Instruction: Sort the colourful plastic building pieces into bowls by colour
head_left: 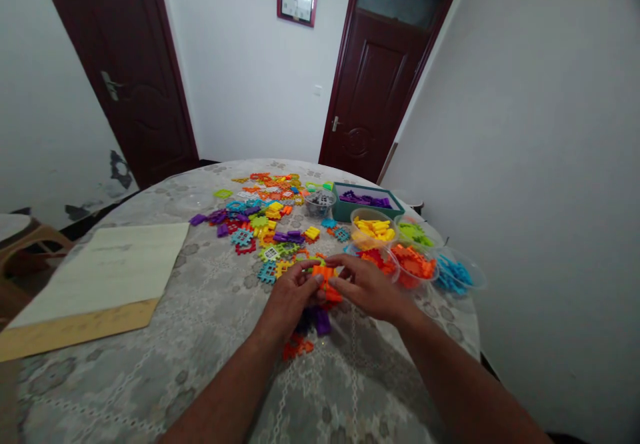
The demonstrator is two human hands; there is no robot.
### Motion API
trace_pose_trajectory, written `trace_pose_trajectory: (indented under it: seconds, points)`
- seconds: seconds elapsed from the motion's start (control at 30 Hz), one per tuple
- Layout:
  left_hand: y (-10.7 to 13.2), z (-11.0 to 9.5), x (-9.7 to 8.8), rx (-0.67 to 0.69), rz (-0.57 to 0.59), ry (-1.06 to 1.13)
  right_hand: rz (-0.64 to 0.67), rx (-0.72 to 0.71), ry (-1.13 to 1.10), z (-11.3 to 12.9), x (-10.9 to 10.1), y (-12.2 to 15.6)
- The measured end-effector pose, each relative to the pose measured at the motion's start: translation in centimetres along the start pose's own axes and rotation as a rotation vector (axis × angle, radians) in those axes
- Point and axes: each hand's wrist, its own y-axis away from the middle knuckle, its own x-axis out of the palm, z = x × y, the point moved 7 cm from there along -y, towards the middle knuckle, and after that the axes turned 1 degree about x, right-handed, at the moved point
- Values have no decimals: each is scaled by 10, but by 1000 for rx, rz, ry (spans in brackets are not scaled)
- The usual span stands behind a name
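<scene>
Between my two hands are orange plastic building pieces [326, 275], held above the near middle of the table. My left hand [299, 289] grips them from the left, thumb and fingers closed. From the right, my right hand [364, 285] pinches at the same pieces with thumb and index finger. The fingers hide how the pieces join. Just below my hands lie purple pieces [323, 321] and, nearer to me, loose orange pieces [297, 347]. Beyond my left fingertips is a blue lattice piece [267, 272].
Mixed coloured pieces spread across the table's middle. At the right stand tubs of yellow pieces [373, 231], orange pieces [413, 262] and blue pieces [454, 273]. Behind them is a green box [345, 211] with purple pieces. Paper sheets [107, 264] lie left on the patterned tablecloth [200, 364].
</scene>
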Motion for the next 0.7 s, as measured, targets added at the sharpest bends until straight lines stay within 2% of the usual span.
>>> trace_pose_trajectory:
  seconds: [0.1, 0.23, 0.37, 0.47, 0.63, 0.7]
  points:
    - [2, -1, 6, 4, 87, -24, -22, -22, -58, 8, 18, 15]
    - [3, 4, 9, -15, 137, -111, -86, 56, -92, -5, 13, 23]
    - [1, 6, 4, -12, 85, -169, -91, 183, -181, -30, -10, 23]
    - [-1, 3, -3, 4, 5, -159, -156, 244, -241, -47, -30, 22]
    - [-3, -2, -10, 37, -54, -193, -236, 239, -155, -63, -55, 28]
    - [-3, -3, -13, 48, -78, -235, -317, 236, -60, -69, -73, 35]
